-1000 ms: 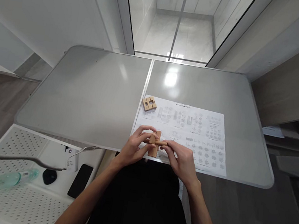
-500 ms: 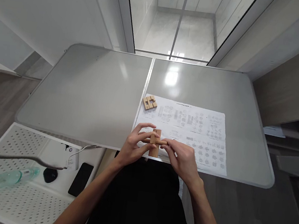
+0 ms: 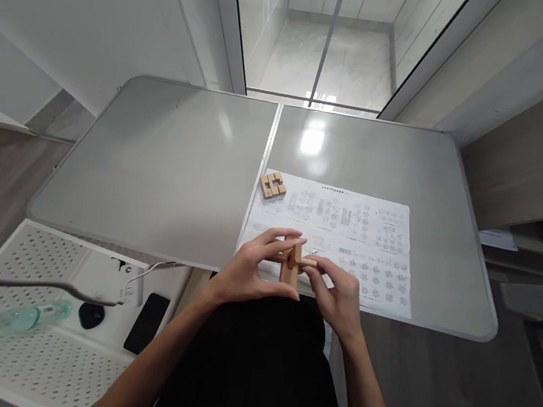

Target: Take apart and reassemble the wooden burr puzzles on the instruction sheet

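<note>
1. Head view, lower centre of the frame: crossed wooden puzzle pieces (image 3: 290,277) sit between the hands at the near edge of the table (image 3: 180,170). The left hand (image 3: 244,272) has its fingers spread around their upper and lower ends; the right hand (image 3: 338,294) has its fingers pinching the right end of the thin wooden stick (image 3: 309,263).
2. Good handling probably means steadying the body with the left, keeping the stick level and using light, straight pressure without twisting.
3. An interlocked block puzzle (image 3: 272,191) rests above, overlapping the printed diagram sheet (image 3: 386,247).
</note>
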`<action>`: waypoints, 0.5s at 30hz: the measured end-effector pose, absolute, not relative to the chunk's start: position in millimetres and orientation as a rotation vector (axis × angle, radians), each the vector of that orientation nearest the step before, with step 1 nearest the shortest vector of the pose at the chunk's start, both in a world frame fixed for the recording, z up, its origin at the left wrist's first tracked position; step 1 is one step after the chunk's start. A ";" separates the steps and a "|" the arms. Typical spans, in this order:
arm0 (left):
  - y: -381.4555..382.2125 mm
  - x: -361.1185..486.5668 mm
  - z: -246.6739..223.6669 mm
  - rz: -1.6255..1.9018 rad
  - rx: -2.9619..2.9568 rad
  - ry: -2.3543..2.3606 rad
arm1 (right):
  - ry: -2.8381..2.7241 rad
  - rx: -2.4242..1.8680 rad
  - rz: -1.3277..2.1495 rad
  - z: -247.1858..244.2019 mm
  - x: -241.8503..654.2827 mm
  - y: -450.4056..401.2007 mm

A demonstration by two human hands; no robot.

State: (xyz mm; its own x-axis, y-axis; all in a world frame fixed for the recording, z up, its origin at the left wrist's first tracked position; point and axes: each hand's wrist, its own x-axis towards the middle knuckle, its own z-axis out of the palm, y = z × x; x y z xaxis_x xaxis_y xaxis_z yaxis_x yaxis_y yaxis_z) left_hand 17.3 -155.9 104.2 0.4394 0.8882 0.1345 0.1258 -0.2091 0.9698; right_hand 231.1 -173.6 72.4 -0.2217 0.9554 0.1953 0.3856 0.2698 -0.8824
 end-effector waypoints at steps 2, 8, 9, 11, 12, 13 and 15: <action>-155.4 15.3 106.6 0.903 1.662 0.864 | -1.740 -1.229 0.937 71.5 232.0 -174.2; -155.7 12.4 104.1 0.905 1.683 0.939 | -1.720 -1.227 0.978 68.9 232.2 -174.8; -156.2 12.8 103.1 0.908 1.683 0.949 | -1.725 -1.221 0.979 68.8 232.1 -174.7; -157.4 13.9 100.7 0.926 1.689 0.956 | -1.737 -1.216 0.966 68.9 232.4 -174.4; -158.0 14.4 99.4 0.939 1.690 0.956 | -1.742 -1.218 0.957 69.0 232.7 -174.1; -158.5 14.8 98.0 0.953 1.687 0.956 | -1.747 -1.219 0.952 69.2 233.2 -173.8; -159.3 15.0 95.4 0.976 1.673 0.951 | -1.755 -1.205 0.959 70.1 234.2 -172.8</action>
State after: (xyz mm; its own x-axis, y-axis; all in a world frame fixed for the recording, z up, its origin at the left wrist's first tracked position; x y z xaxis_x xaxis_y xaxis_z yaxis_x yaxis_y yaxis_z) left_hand 15.0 -159.3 95.4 0.3803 0.9076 0.1778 0.1548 -0.2520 0.9553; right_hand 234.2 -172.8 70.1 -0.2414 0.9527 0.1845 0.3596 0.2644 -0.8949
